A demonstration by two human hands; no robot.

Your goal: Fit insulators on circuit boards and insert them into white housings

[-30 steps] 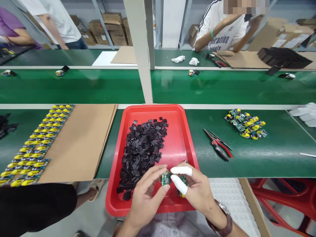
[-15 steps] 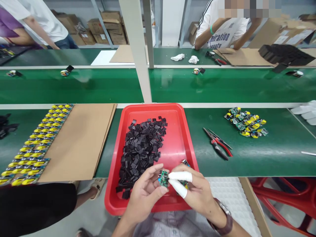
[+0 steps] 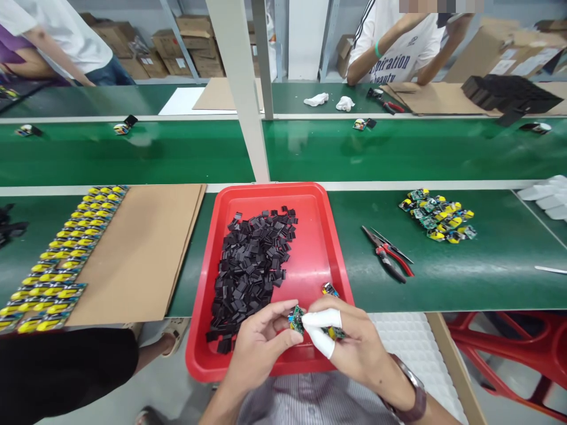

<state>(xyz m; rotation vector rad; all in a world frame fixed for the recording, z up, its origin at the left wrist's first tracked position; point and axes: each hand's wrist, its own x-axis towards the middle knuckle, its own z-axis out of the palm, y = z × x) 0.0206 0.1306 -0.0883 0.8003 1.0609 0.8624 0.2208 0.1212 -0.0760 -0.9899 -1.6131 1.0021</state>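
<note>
Circuit board held above the red tray
Left hand clamps it between fingers, partly covering it; right hand touches it with white-capped fingers, whether clamped I cannot tell, mostly hiding another board.

One head-worn camera looks forward and down, close above the hands.
</note>
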